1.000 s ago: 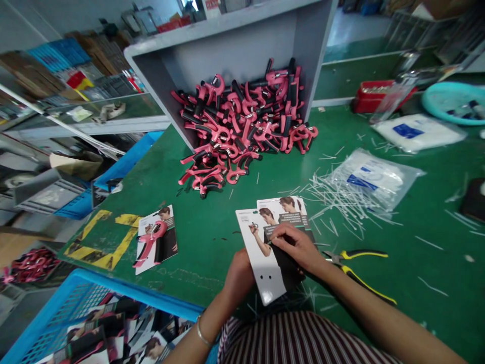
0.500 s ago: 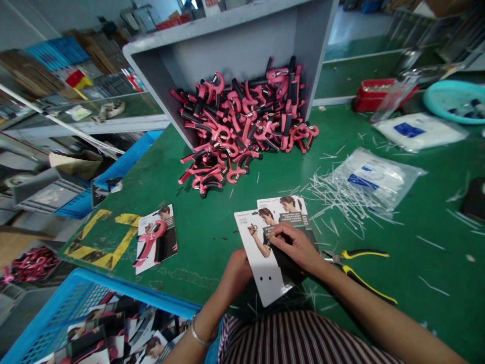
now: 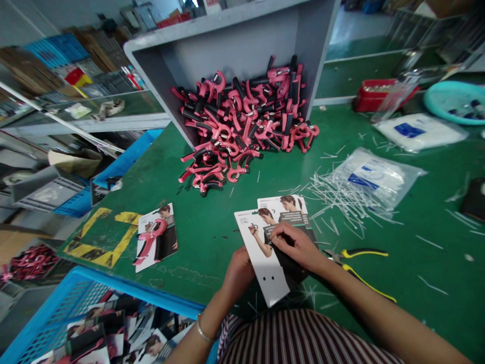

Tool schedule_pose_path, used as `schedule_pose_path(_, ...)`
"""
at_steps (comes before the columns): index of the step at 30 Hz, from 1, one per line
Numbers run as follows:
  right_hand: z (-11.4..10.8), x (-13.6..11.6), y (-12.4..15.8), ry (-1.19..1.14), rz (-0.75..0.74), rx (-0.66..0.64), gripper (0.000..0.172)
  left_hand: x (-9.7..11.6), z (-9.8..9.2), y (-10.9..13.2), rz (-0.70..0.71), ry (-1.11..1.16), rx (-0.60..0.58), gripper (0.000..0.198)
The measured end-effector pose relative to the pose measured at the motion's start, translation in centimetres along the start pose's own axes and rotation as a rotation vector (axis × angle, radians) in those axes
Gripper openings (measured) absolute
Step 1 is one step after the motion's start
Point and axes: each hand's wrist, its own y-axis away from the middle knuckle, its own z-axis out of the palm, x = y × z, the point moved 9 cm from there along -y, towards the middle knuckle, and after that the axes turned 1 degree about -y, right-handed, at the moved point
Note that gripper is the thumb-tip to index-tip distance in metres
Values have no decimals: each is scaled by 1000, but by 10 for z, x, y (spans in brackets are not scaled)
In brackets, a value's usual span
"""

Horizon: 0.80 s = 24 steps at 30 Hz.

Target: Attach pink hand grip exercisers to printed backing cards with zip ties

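Observation:
My left hand [image 3: 238,273] grips the near left edge of a white printed backing card [image 3: 262,258], which lies tilted on the green table [image 3: 212,222]. My right hand [image 3: 297,246] rests on top of the card with its fingertips pinched together; whatever is between them is too small to make out. A second card [image 3: 291,208] pokes out from under the first. A finished card with a pink hand gripper [image 3: 156,242] lies to the left.
A pile of pink and black hand grippers [image 3: 242,126] spills from a grey shelf. Yellow-handled pliers [image 3: 358,265] lie right of my right hand. Cut white ties [image 3: 337,199] and plastic bags [image 3: 375,177] are scattered beyond. A blue crate [image 3: 76,313] of packed cards stands at the near left.
The card has shifted slightly under my hands; both hands stay on it in nearly the same places.

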Motion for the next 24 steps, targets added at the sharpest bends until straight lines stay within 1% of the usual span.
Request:
schedule_pose_path(2,1,-3,1,23,-19,-19,10,4,0,1,80,-49,1,27)
schedule_pose_path(4,1,-7,2,40,-42,-29,11,5,2,2,114,-61,-27,26)
schedule_pose_path(6,2,-10,2,48,-66,-45,13,3,1,4,115,-49,-15,25)
schedule_pose_path(9,5,-14,3,64,-93,-77,16,1,-2,7,99,-26,49,24)
schedule_pose_path(11,6,-15,3,75,-98,-88,18,1,-1,10,96,-2,58,23)
schedule_pose_path(17,2,-17,6,65,-87,-72,20,0,-6,15,69,84,100,22)
schedule_pose_path(19,2,-17,7,57,-84,-65,19,-2,-3,14,60,81,83,21)
schedule_pose_path(24,1,-14,6,31,-73,-33,18,-7,11,9,40,64,5,20)
